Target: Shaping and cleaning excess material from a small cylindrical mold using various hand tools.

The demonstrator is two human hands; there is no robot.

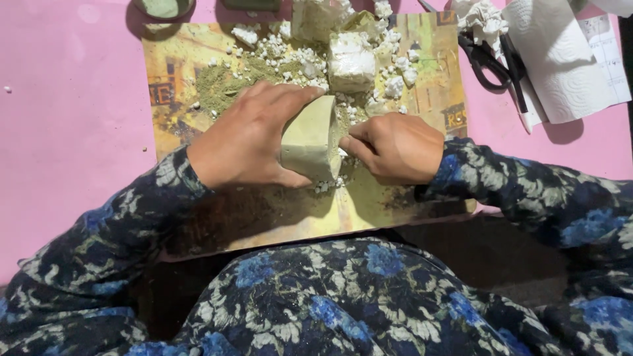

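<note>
left hand (247, 138) grips olive block (308, 140) | right hand (395, 148) touching | board (184, 59)

Bright even light from above; soft shadows toward lap; sharp focus, slight edge distortion.

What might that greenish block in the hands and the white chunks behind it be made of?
The greenish block looks like matte chalky clay or soap: olive powder lies beside it. The white chunks look like crumbly chalk or plaster, rough and dull, shedding crumbs. Neither is certain.
</note>
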